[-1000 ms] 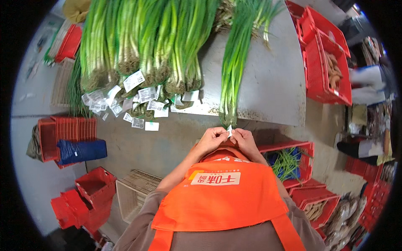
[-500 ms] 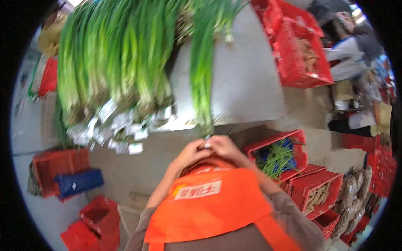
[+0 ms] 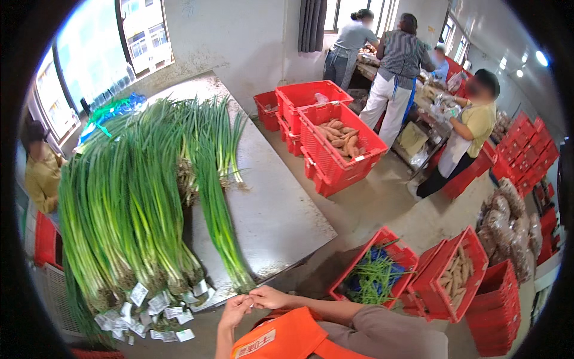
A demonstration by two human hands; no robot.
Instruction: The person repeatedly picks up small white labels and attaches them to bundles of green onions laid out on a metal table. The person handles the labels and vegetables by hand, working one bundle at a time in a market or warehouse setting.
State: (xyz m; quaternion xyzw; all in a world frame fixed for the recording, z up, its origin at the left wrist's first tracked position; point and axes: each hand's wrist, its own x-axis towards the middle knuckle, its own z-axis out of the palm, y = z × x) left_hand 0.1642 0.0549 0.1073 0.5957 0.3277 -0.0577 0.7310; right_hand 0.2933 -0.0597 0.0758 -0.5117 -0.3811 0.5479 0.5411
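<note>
Head view shows a scallion bundle [image 3: 222, 236] on the bench [image 3: 281, 230], roots [image 3: 245, 285] at its near edge, probably light, soft-leaved and best held by the firmer pale stalks [image 3: 237, 269], while left hand [image 3: 237, 307] and right hand [image 3: 269, 297] pinch in their fingers [image 3: 246, 301] what seems a small white label [image 3: 256, 306].

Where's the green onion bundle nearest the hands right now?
In the head view, left of centre: the green onion bundle lies on the grey table, right of the tagged bundles, its roots by the left hand and right hand.
</note>
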